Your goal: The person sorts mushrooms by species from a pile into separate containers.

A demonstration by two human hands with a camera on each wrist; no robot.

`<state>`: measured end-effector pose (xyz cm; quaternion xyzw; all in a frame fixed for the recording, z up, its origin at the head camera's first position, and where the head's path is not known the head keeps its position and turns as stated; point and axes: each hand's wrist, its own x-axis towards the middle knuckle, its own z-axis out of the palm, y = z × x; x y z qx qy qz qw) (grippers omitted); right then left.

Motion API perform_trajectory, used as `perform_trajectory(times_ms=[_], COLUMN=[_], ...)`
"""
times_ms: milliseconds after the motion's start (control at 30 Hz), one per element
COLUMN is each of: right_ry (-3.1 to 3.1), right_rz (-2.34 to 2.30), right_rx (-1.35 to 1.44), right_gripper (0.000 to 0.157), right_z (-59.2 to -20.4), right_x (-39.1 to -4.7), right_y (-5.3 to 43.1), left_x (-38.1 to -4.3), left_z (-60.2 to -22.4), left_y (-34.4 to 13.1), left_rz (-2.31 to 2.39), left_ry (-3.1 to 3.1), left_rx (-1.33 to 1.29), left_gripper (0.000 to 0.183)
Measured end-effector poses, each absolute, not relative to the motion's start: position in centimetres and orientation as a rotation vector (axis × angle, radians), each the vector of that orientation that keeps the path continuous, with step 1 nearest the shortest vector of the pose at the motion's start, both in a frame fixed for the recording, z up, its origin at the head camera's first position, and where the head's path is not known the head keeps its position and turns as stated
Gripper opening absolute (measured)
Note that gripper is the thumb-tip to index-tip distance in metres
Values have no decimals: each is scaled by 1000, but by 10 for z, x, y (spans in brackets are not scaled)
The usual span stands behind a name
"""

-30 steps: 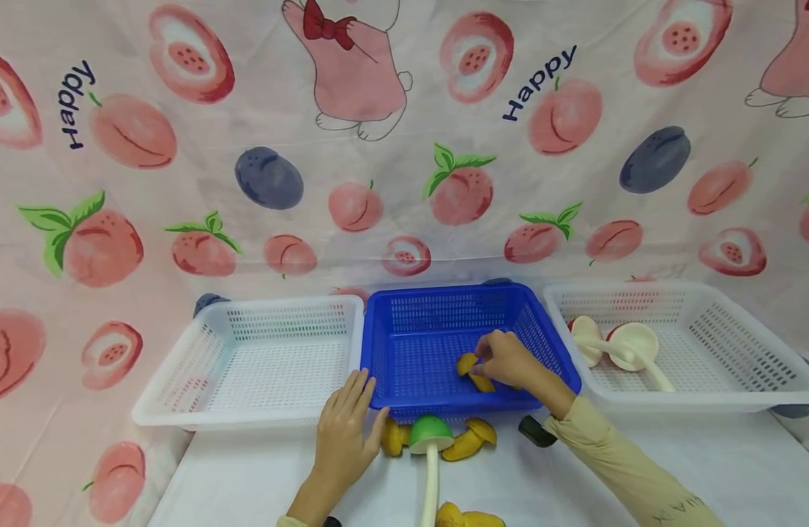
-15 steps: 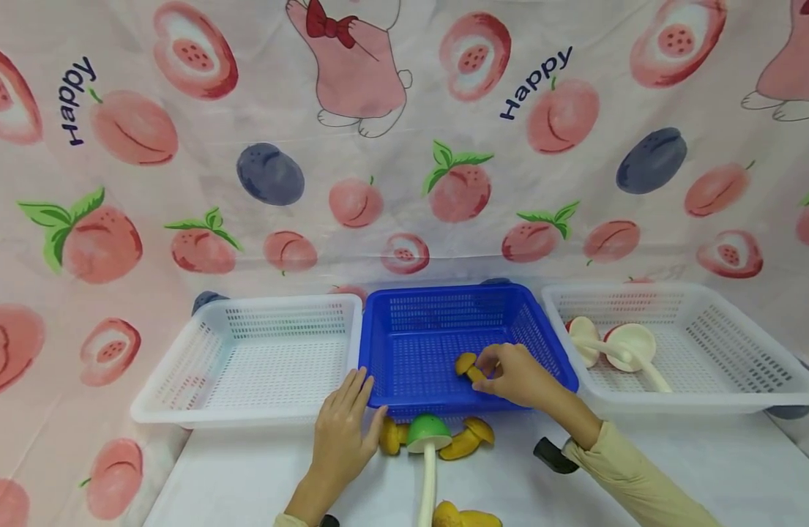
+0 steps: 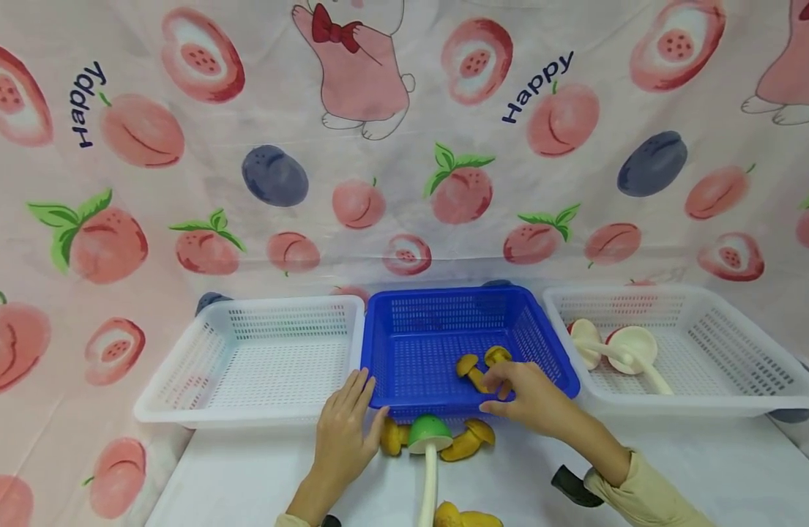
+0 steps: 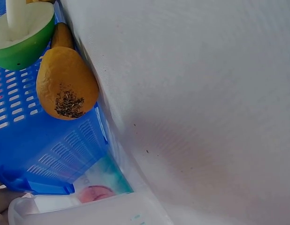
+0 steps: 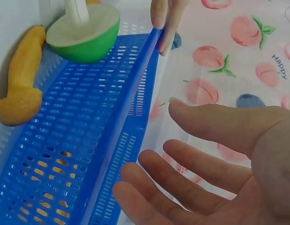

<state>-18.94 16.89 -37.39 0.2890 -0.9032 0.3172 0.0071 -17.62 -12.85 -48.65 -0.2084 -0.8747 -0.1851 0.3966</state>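
Right hand (image 3: 532,399) has backed toward five o'clock, fingers parted, empty; left hand (image 3: 345,432) straight-fingered, eight o'clock on the blue basket (image 3: 430,405); wrist knocks might roll the mushrooms (image 3: 467,364).

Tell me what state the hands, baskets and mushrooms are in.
Left hand: fingers extended, touching the blue basket's rim
Right hand: holding nothing, thumb and fingers apart
Blue basket: upright, two yellow mushrooms visible inside
Left white basket: upright
Right white basket: upright, two pale-stemmed mushrooms inside
Green-capped mushroom: lying on the table
Three yellow mushrooms: lying outside the baskets
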Motion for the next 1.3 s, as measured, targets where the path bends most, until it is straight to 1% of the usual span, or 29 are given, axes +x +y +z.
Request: perform_trajectory(times_ms=[533,900,1300], right_ry=[-2884,-3077,-3131], right_rz=[1094,1176,1255], right_rx=[973,1017,1104], right_gripper=[22,28,32], right_z=[-389,-397,-410], right_x=[-162,-152,-146], right_y=[172,167,161], left_x=[-175,-175,-176], left_z=[-484,-485,-485], left_y=[-128,-129,-129], left_rz=[-485,-501,-497], left_ry=[-2250,-2253,-2245], left_rx=[-523,-515,-513], left_gripper=[46,47,47])
